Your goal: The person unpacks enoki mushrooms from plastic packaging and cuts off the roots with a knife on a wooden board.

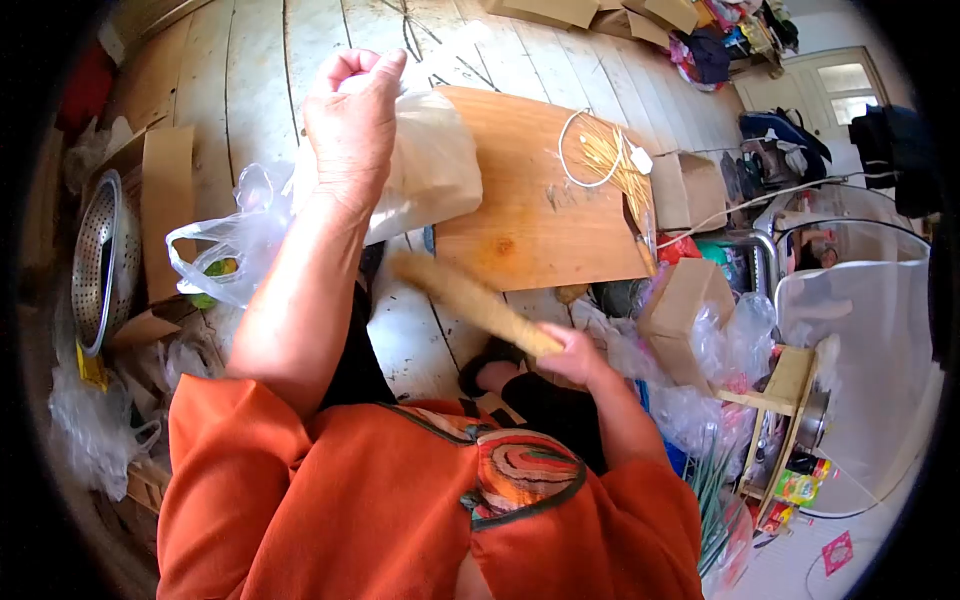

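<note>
My right hand (575, 355) is wrapped round one end of a thick tan stick (480, 308), whose far end is smeared by motion. The stick slants up to the left, over the floor below a wooden board (540, 230). My left hand (350, 130) is raised with its fingers curled in; what they hold, if anything, I cannot make out. Beside and partly behind that wrist is a full white plastic bag (430, 165), overlapping the board's left side. Thin yellowish sticks (610, 155) and a white cable loop (563, 150) lie on the board, with a knife (640, 240) at its right edge.
To the left stand a metal colander (105, 260) and a cardboard box (168, 210), near a clear plastic bag (235, 240). On the right are an open carton (690, 310), a small wooden shelf (785, 385) and a mesh cover (850, 320). More cardboard (550, 10) lies at the back.
</note>
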A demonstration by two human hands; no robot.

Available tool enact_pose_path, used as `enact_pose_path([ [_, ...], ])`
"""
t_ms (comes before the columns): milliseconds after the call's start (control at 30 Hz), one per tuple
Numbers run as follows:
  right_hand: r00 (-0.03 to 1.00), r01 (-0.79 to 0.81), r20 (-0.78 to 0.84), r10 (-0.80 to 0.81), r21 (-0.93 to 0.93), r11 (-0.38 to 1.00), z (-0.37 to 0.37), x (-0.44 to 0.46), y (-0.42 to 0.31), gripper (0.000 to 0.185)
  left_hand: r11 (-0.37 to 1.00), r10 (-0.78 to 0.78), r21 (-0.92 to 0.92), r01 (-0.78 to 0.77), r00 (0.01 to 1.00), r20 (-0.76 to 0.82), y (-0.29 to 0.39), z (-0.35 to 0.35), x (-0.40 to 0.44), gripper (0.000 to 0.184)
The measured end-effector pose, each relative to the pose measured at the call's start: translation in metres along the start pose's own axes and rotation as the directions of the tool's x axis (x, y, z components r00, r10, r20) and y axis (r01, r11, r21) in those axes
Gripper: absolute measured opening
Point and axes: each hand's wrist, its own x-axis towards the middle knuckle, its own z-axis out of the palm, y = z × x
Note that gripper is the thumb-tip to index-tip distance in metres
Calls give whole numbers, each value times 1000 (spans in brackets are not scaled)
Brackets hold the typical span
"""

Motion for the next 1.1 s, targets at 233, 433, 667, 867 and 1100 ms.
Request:
enact_pose_path([
  [233, 982, 74, -186, -32, 227, 971, -14, -63, 27, 63, 999, 2, -35, -2, 1000, 12, -11, 4, 0, 16],
  [433, 968, -78, -239, 74, -6, 997, -12, -64, 60, 61, 1000, 11, -16, -10, 999, 32, -16, 21, -5, 17],
  [667, 991, -8, -131, -2, -70, 998, -6, -98, 45, 63, 995, -1, -96, 12, 993, 118, -23, 51, -17, 18],
  [867, 921, -140, -378, 98, -86, 986, -17, -122, 57, 64, 997, -25, -58, 42, 962, 273, -47, 85, -33, 17],
  [1100, 712, -22, -697, -89, -148, 989, -44, -163, 67, 58, 950, -109, 298, -97, 789, 605, -91, 124, -65, 18],
])
